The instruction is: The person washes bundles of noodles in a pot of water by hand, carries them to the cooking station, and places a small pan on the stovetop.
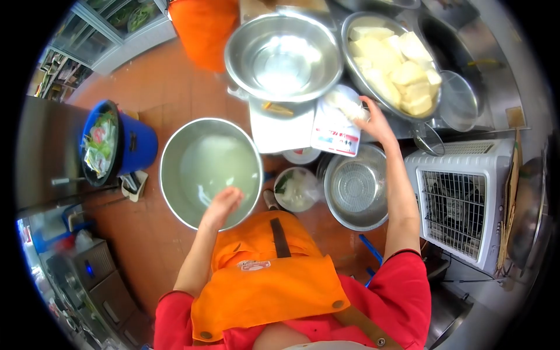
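My right hand (376, 123) is at the right edge of a white package (337, 129) with red and blue print, its fingers curled around whitish material at the upper part. Whether that is the package's own plastic or its contents, I cannot tell. My left hand (223, 205) hovers over the near rim of a large metal pot (169, 181) with cloudy, pale greenish liquid in it. Its fingers are curled together, and anything between them is hidden. A white board-like surface (277, 131) lies beside the package, below a shiny metal bowl (233, 70).
An oval metal basin (350, 23) holds several pale yellow blocks. A perforated metal bowl (373, 213) and a white tub (315, 204) sit lower down. A blue bin (140, 143) with scraps stands left, a grey grilled unit (493, 175) right. Orange fabric (204, 29) shows at the top.
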